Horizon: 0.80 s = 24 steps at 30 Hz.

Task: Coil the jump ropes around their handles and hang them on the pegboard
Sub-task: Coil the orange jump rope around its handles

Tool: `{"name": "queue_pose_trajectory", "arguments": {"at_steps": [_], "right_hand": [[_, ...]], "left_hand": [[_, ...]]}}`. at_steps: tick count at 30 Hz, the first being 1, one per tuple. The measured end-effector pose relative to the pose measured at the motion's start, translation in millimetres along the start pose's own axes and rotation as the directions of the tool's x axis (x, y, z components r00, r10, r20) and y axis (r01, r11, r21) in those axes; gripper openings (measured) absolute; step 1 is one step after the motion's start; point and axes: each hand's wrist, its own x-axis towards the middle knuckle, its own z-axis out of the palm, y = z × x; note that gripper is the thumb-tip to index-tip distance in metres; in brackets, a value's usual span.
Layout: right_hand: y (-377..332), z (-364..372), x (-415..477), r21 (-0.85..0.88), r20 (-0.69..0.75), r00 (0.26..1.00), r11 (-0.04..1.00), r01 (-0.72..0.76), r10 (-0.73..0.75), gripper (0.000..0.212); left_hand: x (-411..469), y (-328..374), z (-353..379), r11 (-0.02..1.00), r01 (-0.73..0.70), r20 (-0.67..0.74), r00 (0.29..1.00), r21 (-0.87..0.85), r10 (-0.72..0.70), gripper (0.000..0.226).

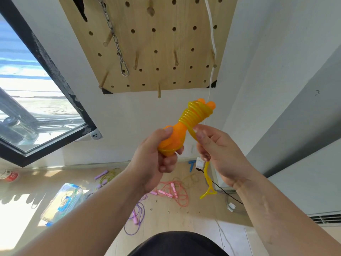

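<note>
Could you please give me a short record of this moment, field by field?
held item: orange plastic jump-rope handles, translucent yellow rope coiled round them
left hand: grips the handles' lower end
right hand: pinches the rope's loose tail
wall: wooden pegboard with bare pegs, metal chain hanging
floor: pink jump rope and purple jump rope, uncoiled

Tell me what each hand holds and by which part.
The left hand holds the orange handles by their thick lower end. The right hand pinches the yellow rope just below the coil; its tail hangs loose.
</note>
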Motion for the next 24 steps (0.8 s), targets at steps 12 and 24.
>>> {"name": "queue_pose_trajectory", "arguments": {"at_steps": [12, 24], "right_hand": [[4.0, 19.4, -1.9, -0.085, -0.196, 0.970, 0.988, 0.128, -0.143, 0.029], [-9.1, 24.1, 0.9, -0.216, -0.288, 0.952, 0.976, 0.043, -0.106, 0.038]], "left_hand": [[5.5, -8.6, 0.0, 0.947, 0.006, -0.199, 0.978, 0.321, 0.061, 0.053], [19.3, -17.0, -5.1, -0.151, -0.258, 0.285, 0.638, 0.954, 0.715, 0.082]]}}
